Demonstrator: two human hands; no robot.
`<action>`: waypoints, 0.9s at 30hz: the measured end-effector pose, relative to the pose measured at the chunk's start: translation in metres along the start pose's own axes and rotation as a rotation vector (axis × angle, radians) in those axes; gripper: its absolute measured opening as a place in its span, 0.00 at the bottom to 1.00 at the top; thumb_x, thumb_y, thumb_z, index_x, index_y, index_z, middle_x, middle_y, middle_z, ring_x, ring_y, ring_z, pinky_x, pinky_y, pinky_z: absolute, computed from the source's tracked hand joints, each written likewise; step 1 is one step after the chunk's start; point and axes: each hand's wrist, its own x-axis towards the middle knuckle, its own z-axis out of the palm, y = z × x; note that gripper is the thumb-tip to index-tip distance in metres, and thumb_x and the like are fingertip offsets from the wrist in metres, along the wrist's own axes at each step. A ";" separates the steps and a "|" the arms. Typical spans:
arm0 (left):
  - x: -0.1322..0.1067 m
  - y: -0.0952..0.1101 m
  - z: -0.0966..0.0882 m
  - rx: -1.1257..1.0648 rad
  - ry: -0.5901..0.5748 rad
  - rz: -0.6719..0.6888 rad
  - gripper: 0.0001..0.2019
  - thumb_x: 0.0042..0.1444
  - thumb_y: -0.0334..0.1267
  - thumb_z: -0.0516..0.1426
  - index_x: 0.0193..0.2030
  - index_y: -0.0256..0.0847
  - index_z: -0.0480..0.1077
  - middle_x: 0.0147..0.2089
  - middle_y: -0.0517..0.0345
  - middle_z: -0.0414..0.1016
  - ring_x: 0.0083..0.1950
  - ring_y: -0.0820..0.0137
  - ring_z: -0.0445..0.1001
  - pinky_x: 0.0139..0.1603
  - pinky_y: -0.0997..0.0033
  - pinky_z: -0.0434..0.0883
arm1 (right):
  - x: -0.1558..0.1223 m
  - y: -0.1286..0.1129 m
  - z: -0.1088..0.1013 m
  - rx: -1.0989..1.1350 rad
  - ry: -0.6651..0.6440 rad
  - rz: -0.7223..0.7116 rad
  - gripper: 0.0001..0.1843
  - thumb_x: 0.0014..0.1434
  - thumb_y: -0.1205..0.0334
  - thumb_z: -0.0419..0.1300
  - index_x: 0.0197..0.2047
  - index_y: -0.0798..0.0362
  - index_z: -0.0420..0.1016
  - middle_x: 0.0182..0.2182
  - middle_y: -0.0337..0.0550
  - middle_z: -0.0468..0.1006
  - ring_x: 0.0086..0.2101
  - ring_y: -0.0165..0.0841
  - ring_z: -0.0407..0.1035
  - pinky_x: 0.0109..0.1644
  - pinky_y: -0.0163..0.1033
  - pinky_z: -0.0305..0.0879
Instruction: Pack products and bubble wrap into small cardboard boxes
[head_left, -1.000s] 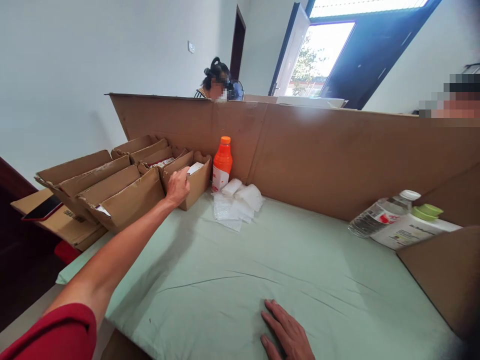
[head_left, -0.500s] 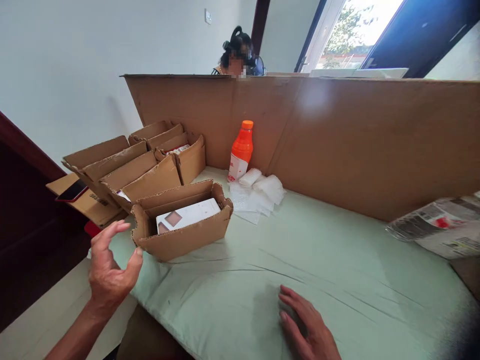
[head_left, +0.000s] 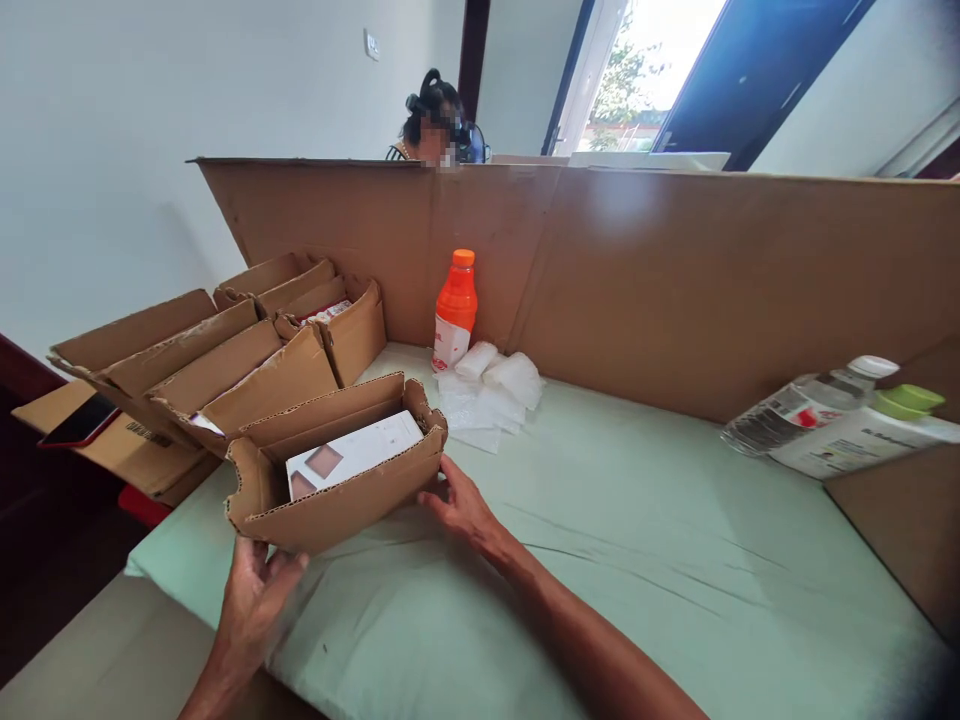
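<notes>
An open cardboard box (head_left: 352, 510) stands on the green padded surface in front of me, with a white carton (head_left: 356, 455) lying inside it. My left hand (head_left: 259, 590) is at the box's near left corner, thumb in front and the fingers partly hidden behind and under the cardboard. At the right end, my right hand (head_left: 461, 505) grips the lower edge, its fingers against the end wall and thumb along the near side. Just beyond the box are clear plastic wraps (head_left: 495, 390) and an orange bottle (head_left: 456, 310) with a white label.
Several open cardboard boxes (head_left: 247, 360) cluster at the left, beside a dark flat object (head_left: 79, 420). A tall cardboard panel (head_left: 675, 290) crosses the back, with a person (head_left: 431, 115) behind it. On the right lie a clear water bottle (head_left: 810, 405) and a white bottle with green cap (head_left: 862, 440).
Both hands have come to the box: my left from beside its left end, my right from the surface at lower right. The view has shifted, showing more of the bottles at right.
</notes>
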 end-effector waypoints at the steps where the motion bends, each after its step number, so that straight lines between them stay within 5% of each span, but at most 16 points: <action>1: 0.001 0.001 0.001 0.010 0.008 -0.010 0.37 0.49 0.49 0.67 0.65 0.49 0.61 0.63 0.48 0.70 0.64 0.56 0.70 0.59 0.61 0.74 | -0.002 0.000 0.001 0.018 -0.002 -0.027 0.33 0.56 0.59 0.61 0.65 0.50 0.64 0.59 0.48 0.74 0.55 0.45 0.69 0.57 0.51 0.68; 6: 0.001 0.003 0.025 -0.034 -0.119 0.015 0.38 0.49 0.52 0.67 0.65 0.46 0.62 0.59 0.48 0.76 0.64 0.54 0.72 0.62 0.55 0.73 | -0.050 0.001 -0.013 -0.075 0.097 0.027 0.30 0.57 0.57 0.59 0.63 0.51 0.66 0.53 0.49 0.77 0.50 0.46 0.72 0.53 0.50 0.71; 15: 0.010 -0.010 0.113 -0.086 -0.407 0.010 0.43 0.45 0.46 0.69 0.67 0.37 0.60 0.61 0.38 0.74 0.62 0.49 0.74 0.61 0.53 0.73 | -0.155 0.020 -0.055 -0.173 0.429 0.211 0.20 0.59 0.52 0.57 0.52 0.50 0.72 0.46 0.50 0.82 0.41 0.42 0.78 0.44 0.43 0.76; 21: 0.036 -0.001 0.160 -0.104 -0.509 0.021 0.42 0.45 0.36 0.65 0.68 0.38 0.56 0.59 0.46 0.73 0.61 0.55 0.73 0.58 0.62 0.73 | -0.143 0.024 -0.064 -0.088 0.519 0.299 0.26 0.58 0.51 0.59 0.58 0.50 0.68 0.48 0.50 0.80 0.42 0.41 0.78 0.42 0.41 0.77; 27: 0.049 -0.015 0.168 -0.105 -0.484 0.057 0.37 0.49 0.36 0.63 0.66 0.40 0.58 0.61 0.46 0.72 0.63 0.56 0.71 0.60 0.63 0.71 | -0.121 0.037 -0.071 -0.027 0.544 0.299 0.26 0.57 0.52 0.60 0.58 0.50 0.68 0.49 0.50 0.80 0.43 0.41 0.78 0.45 0.41 0.77</action>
